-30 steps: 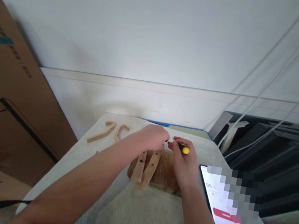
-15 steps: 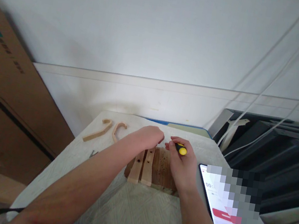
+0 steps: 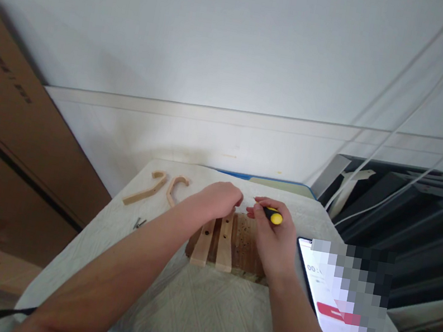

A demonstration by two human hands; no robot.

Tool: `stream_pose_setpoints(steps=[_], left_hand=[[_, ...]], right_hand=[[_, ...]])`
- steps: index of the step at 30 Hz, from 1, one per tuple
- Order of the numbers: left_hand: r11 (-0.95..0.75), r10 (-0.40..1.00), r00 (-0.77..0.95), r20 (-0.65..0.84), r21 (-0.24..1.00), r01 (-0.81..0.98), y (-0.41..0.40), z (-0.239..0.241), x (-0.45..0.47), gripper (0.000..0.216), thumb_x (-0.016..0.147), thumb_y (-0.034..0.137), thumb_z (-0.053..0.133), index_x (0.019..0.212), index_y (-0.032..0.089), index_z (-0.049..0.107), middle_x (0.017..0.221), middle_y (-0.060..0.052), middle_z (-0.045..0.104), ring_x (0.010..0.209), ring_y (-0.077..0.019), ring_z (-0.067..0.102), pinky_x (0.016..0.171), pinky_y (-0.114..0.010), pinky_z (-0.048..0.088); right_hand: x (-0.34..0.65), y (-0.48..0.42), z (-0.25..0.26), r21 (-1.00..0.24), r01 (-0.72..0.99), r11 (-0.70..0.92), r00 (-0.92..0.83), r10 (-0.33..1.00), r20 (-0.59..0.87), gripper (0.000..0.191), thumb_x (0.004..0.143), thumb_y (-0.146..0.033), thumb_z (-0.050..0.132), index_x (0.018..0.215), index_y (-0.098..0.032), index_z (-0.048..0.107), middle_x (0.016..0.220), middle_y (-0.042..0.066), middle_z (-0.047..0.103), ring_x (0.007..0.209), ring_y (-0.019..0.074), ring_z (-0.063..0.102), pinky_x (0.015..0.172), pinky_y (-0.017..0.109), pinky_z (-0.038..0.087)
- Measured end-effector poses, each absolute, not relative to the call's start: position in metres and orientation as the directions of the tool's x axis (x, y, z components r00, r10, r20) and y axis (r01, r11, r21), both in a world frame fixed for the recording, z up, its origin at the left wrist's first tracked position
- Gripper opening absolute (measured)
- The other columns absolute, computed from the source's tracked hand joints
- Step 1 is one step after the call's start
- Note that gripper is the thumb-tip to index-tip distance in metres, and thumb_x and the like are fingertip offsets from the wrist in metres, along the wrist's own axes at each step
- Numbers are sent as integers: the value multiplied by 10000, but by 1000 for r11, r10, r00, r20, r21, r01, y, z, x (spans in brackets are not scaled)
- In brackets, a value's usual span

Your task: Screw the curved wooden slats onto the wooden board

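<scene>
My left hand [image 3: 222, 199] is closed at the far end of a pale wooden hook [image 3: 224, 252], its fingertips partly hidden. The hook lies along a brown wooden board [image 3: 249, 247] dotted with small holes. Beside it on the left, a second wooden hook [image 3: 200, 250] lies on the board, with a dark spot at one hole. My right hand [image 3: 276, 246] wraps round a screwdriver [image 3: 276, 216] with a yellow and black handle, held over the board's right side; the handle's end points toward me.
Two loose wooden hooks, one long [image 3: 144, 194] and one more curved [image 3: 173, 189], lie at the back left of the cloth-covered table [image 3: 197, 309]. Several screws [image 3: 138, 224] rest near my left forearm. A phone [image 3: 331, 297] lies on the right. Cardboard [image 3: 15, 154] stands at left.
The right-hand wooden hook on the board has shifted slightly right, away from its neighbour, with my left hand at its far end. My right hand and the screwdriver have moved slightly right.
</scene>
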State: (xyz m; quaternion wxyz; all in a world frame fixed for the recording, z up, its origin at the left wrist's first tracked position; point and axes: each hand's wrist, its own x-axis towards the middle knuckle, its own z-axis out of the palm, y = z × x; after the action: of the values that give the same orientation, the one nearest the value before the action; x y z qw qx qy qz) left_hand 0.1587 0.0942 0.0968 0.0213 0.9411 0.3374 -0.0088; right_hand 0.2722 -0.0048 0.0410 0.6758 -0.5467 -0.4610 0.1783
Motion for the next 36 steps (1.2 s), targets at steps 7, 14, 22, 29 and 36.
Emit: stream_pose_setpoints(steps=[7, 14, 22, 29, 36], left_hand=[[-781, 624, 781, -21, 23, 625, 97, 92, 156, 234, 815, 179, 582, 992, 187, 734, 912, -109, 727, 881, -238, 675, 761, -296, 481], [-799, 600, 800, -7, 51, 600, 97, 90, 156, 214, 810, 174, 604, 977, 194, 736, 903, -103, 725, 877, -230, 673, 781, -293, 478], [-815, 580, 815, -13, -2, 580, 97, 91, 156, 266, 810, 166, 598, 1041, 193, 727, 943, -116, 727, 928, -260, 671, 781, -315, 475], [-826, 563, 826, -23, 1, 564, 98, 91, 157, 315, 775, 119, 594, 1052, 186, 728, 940, -117, 733, 918, -250, 677, 772, -300, 479], [-848, 530, 848, -27, 12, 530, 100, 90, 156, 333, 802, 111, 545, 1068, 190, 730, 959, -106, 740, 935, -234, 678, 793, -289, 476]], right_hand=[[273, -1, 42, -921, -40, 387, 586, 756, 292, 217, 786, -388, 685, 851, -201, 596, 1004, 36, 664, 741, 170, 691, 690, 374, 570], [276, 1, 41, -915, -121, 384, 611, 755, 236, 237, 759, -380, 707, 856, -198, 591, 986, 36, 673, 717, 161, 690, 648, 338, 566], [274, -1, 48, -882, -273, 384, 619, 772, 145, 211, 721, -324, 739, 803, -200, 589, 909, 6, 674, 657, 131, 670, 605, 285, 531], [272, -2, 51, -875, -277, 397, 617, 772, 154, 209, 720, -323, 738, 800, -201, 588, 919, 6, 673, 651, 126, 662, 595, 284, 517], [273, -1, 49, -873, -280, 400, 626, 765, 151, 214, 724, -333, 740, 810, -197, 598, 915, 10, 671, 650, 127, 664, 590, 281, 515]])
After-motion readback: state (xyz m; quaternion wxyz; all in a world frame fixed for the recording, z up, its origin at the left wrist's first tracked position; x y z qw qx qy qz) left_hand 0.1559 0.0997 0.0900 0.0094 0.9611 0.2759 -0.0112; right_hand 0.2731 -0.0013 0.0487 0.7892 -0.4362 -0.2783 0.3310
